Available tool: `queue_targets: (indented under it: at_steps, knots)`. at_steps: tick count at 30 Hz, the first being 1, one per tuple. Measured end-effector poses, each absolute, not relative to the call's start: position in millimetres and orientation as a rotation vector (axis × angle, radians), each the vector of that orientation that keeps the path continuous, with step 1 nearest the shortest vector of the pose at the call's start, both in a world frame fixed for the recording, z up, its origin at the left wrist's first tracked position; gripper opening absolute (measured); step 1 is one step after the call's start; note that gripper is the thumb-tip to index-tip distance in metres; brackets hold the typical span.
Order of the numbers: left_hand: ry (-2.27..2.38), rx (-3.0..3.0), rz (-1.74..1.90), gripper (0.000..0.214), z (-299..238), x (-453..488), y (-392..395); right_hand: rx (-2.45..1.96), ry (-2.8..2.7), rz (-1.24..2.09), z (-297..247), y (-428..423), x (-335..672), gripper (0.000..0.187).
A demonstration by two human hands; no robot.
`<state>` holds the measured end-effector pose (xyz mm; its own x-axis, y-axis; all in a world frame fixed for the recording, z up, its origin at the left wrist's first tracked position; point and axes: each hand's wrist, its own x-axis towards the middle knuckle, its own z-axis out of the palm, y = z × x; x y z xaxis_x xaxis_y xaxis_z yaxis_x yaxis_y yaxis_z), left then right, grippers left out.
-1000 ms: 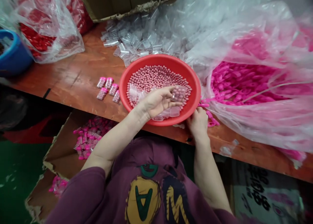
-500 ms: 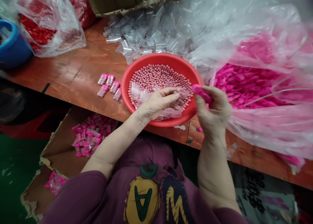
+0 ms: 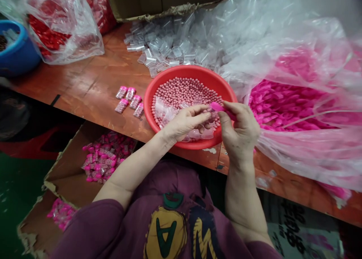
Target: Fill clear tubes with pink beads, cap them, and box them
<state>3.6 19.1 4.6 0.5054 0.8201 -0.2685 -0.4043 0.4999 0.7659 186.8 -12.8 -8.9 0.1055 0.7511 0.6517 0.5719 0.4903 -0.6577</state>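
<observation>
My left hand is closed on a small clear plastic bottle, its fingers covering most of it. My right hand pinches a bright pink cap against the bottle's end; more pink plastic shows in its grip. Both hands are over a red basin of pink beads. Several clear empty bottles lie among the beads on the near side. Left of the basin, several filled bottles with pink caps lie on the wooden table.
Clear empty bottles are heaped behind the basin. An open plastic bag of pink caps lies at right. Cardboard boxes with capped bottles stand below the table's left edge. A blue tub and a bag of red pieces are far left.
My right hand has moved left, bringing the pink cap to the bottle in my left hand. The left hand has stayed nearly in place. The view has shifted slightly.
</observation>
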Motion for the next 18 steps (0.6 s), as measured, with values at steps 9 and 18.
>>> queue_targets:
  at_steps: [9, 18]
  knots:
    - [0.725, 0.601, 0.874, 0.007, 9, 8, 19, -1.224, -1.689, 0.218, 1, -14, 185, 0.016]
    - [0.836, 0.613, 0.918, 0.011, 21, 10, 14, -1.213, -1.823, 0.16, -8, -16, 193, 0.018]
